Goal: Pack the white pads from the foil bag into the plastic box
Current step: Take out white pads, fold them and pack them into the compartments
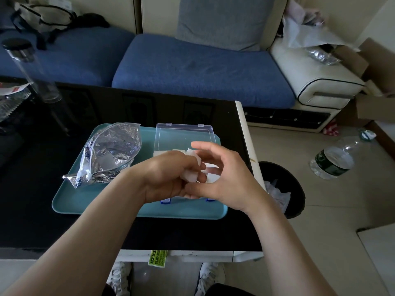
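Clutching white pads [190, 175] over 1 plastic box [183, 135], L hand [166, 178] grip clamped, R hand [228, 178] grip unclear, 1 foil bag [113, 146]

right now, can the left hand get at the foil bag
Probably yes: the foil bag lies on the tray just left of the left hand, nothing between. But its grip holds white pads, to set down first.

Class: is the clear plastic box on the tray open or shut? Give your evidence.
Open. Its lid is swung back, away from the person, over the tray, leaving white pads inside uncovered.
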`<action>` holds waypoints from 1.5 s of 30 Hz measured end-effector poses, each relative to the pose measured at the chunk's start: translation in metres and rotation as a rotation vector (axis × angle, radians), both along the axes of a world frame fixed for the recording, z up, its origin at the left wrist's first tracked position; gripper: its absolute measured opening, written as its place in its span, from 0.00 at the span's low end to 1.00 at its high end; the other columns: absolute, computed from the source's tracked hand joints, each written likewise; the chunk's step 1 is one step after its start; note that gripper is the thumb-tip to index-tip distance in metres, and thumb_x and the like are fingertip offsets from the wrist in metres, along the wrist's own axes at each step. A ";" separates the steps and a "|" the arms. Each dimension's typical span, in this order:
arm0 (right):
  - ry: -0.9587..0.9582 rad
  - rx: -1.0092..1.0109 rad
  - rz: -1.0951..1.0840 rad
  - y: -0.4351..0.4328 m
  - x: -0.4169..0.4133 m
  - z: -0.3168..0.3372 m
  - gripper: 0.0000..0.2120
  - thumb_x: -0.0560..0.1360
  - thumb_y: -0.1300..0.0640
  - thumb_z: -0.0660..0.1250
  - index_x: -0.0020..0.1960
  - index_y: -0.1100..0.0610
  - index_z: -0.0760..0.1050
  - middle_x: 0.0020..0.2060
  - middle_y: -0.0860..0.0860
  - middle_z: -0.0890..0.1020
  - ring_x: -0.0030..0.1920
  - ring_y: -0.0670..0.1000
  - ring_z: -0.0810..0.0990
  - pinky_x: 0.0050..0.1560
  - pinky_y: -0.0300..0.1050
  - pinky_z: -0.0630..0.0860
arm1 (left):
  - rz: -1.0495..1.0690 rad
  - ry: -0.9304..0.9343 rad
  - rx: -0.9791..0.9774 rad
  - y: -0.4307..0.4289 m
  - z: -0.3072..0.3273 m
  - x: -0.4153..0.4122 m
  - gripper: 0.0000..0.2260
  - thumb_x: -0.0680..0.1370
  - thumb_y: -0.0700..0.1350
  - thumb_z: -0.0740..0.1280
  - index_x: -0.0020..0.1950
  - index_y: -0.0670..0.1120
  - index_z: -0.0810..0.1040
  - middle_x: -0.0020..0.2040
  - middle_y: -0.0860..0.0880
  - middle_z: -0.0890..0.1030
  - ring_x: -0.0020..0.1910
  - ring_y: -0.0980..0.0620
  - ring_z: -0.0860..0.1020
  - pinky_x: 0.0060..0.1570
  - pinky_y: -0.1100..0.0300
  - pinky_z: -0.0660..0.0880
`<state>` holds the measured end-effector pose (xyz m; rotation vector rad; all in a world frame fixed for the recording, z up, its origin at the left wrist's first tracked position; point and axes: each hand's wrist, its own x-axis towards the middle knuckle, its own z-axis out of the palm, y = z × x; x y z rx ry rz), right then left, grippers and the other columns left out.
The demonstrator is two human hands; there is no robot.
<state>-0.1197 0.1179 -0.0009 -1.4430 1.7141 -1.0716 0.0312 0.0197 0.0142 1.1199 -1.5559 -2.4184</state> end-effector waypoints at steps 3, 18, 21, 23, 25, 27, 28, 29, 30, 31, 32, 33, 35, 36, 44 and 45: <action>-0.012 0.019 0.011 0.000 0.000 0.001 0.38 0.66 0.57 0.86 0.73 0.45 0.76 0.61 0.42 0.83 0.64 0.41 0.80 0.62 0.39 0.79 | 0.009 -0.012 -0.019 0.002 -0.003 -0.005 0.19 0.82 0.37 0.57 0.72 0.33 0.72 0.46 0.39 0.75 0.37 0.45 0.74 0.41 0.51 0.75; -0.232 -0.002 -0.263 -0.002 -0.012 -0.005 0.10 0.82 0.62 0.69 0.56 0.49 0.86 0.45 0.47 0.88 0.43 0.44 0.85 0.45 0.35 0.79 | 0.074 -0.015 -0.219 0.002 -0.004 -0.008 0.13 0.85 0.42 0.59 0.61 0.39 0.81 0.54 0.41 0.87 0.53 0.38 0.86 0.60 0.40 0.80; -0.155 -0.012 -0.305 -0.003 -0.014 -0.011 0.12 0.82 0.63 0.69 0.56 0.47 0.85 0.46 0.45 0.88 0.47 0.44 0.86 0.51 0.40 0.82 | 0.095 -0.036 -0.270 -0.002 -0.008 -0.008 0.10 0.86 0.42 0.64 0.61 0.39 0.81 0.54 0.40 0.87 0.53 0.42 0.87 0.57 0.42 0.83; -0.156 -0.008 -0.327 -0.004 -0.016 -0.014 0.12 0.81 0.62 0.71 0.57 0.46 0.85 0.47 0.45 0.88 0.50 0.45 0.86 0.54 0.44 0.84 | 0.106 -0.058 -0.338 -0.003 -0.012 -0.009 0.08 0.84 0.43 0.68 0.59 0.40 0.82 0.52 0.42 0.88 0.53 0.44 0.87 0.56 0.45 0.84; -0.148 -0.019 -0.352 -0.003 -0.018 -0.016 0.11 0.80 0.61 0.73 0.57 0.46 0.85 0.47 0.45 0.88 0.50 0.45 0.86 0.56 0.47 0.84 | 0.119 -0.080 -0.377 -0.004 -0.014 -0.010 0.07 0.82 0.44 0.72 0.56 0.41 0.85 0.51 0.43 0.88 0.53 0.46 0.87 0.56 0.49 0.84; -0.127 -0.039 -0.361 -0.003 -0.020 -0.018 0.11 0.80 0.61 0.74 0.57 0.47 0.85 0.47 0.45 0.88 0.50 0.46 0.86 0.56 0.47 0.84 | 0.129 -0.045 -0.296 -0.006 -0.014 -0.011 0.08 0.81 0.43 0.73 0.56 0.40 0.85 0.51 0.42 0.88 0.53 0.46 0.87 0.54 0.53 0.85; -0.123 -0.045 -0.362 -0.002 -0.021 -0.018 0.11 0.80 0.61 0.74 0.57 0.47 0.86 0.47 0.45 0.88 0.49 0.46 0.86 0.55 0.47 0.84 | 0.134 -0.018 -0.239 -0.006 -0.013 -0.012 0.09 0.81 0.43 0.73 0.56 0.39 0.85 0.51 0.41 0.88 0.52 0.46 0.87 0.52 0.55 0.85; -0.123 -0.043 -0.364 -0.002 -0.021 -0.019 0.11 0.80 0.60 0.73 0.57 0.46 0.86 0.47 0.45 0.87 0.50 0.46 0.86 0.55 0.47 0.84 | 0.137 -0.002 -0.214 -0.007 -0.013 -0.013 0.09 0.81 0.43 0.72 0.57 0.39 0.85 0.52 0.41 0.88 0.52 0.45 0.87 0.51 0.55 0.85; -0.125 -0.032 -0.367 -0.002 -0.022 -0.019 0.11 0.80 0.60 0.73 0.57 0.46 0.85 0.47 0.45 0.87 0.50 0.46 0.86 0.55 0.47 0.84 | 0.133 -0.009 -0.228 -0.006 -0.013 -0.013 0.09 0.82 0.43 0.72 0.56 0.39 0.85 0.52 0.41 0.88 0.52 0.45 0.87 0.51 0.56 0.85; -0.134 -0.012 -0.368 -0.002 -0.023 -0.019 0.11 0.80 0.61 0.72 0.56 0.46 0.85 0.48 0.45 0.87 0.50 0.46 0.86 0.54 0.47 0.85 | 0.121 -0.040 -0.279 -0.006 -0.015 -0.014 0.08 0.82 0.44 0.71 0.56 0.40 0.86 0.52 0.42 0.88 0.52 0.46 0.87 0.50 0.56 0.85; -0.148 0.016 -0.365 -0.002 -0.024 -0.019 0.11 0.81 0.61 0.71 0.57 0.46 0.85 0.48 0.45 0.87 0.50 0.46 0.86 0.54 0.47 0.85 | 0.105 -0.091 -0.368 -0.006 -0.018 -0.014 0.07 0.83 0.45 0.71 0.55 0.42 0.86 0.51 0.44 0.88 0.51 0.47 0.87 0.49 0.57 0.85; -0.155 0.051 -0.361 -0.002 -0.025 -0.020 0.11 0.81 0.62 0.70 0.57 0.47 0.85 0.48 0.45 0.87 0.50 0.46 0.86 0.53 0.47 0.85 | 0.092 -0.155 -0.492 -0.006 -0.022 -0.014 0.07 0.83 0.46 0.70 0.54 0.45 0.86 0.50 0.46 0.88 0.50 0.47 0.87 0.47 0.56 0.85; -0.083 0.109 -0.361 -0.002 -0.029 -0.023 0.12 0.82 0.62 0.68 0.58 0.48 0.85 0.50 0.45 0.86 0.51 0.45 0.85 0.52 0.44 0.84 | 0.099 -0.265 -0.784 -0.008 -0.029 -0.014 0.05 0.82 0.46 0.70 0.52 0.49 0.86 0.47 0.49 0.86 0.46 0.48 0.85 0.47 0.52 0.85; -0.011 0.127 -0.367 -0.002 -0.030 -0.027 0.12 0.82 0.61 0.67 0.59 0.48 0.85 0.51 0.44 0.86 0.51 0.43 0.84 0.51 0.40 0.82 | 0.089 -0.302 -0.920 -0.010 -0.031 -0.014 0.03 0.81 0.46 0.71 0.52 0.50 0.85 0.47 0.51 0.86 0.44 0.51 0.84 0.48 0.53 0.84; 0.284 0.134 -0.448 -0.005 -0.029 -0.051 0.11 0.79 0.62 0.72 0.59 0.53 0.85 0.47 0.46 0.84 0.42 0.37 0.79 0.40 0.21 0.70 | -0.389 -0.471 -1.237 0.000 -0.051 -0.017 0.18 0.72 0.48 0.79 0.61 0.53 0.82 0.58 0.53 0.79 0.51 0.53 0.74 0.56 0.54 0.77; 0.291 0.140 -0.451 -0.006 -0.027 -0.052 0.11 0.78 0.62 0.73 0.59 0.53 0.85 0.47 0.47 0.84 0.42 0.37 0.79 0.39 0.22 0.71 | -0.411 -0.488 -1.246 0.000 -0.053 -0.017 0.19 0.73 0.47 0.78 0.63 0.53 0.81 0.59 0.53 0.79 0.54 0.52 0.75 0.58 0.52 0.77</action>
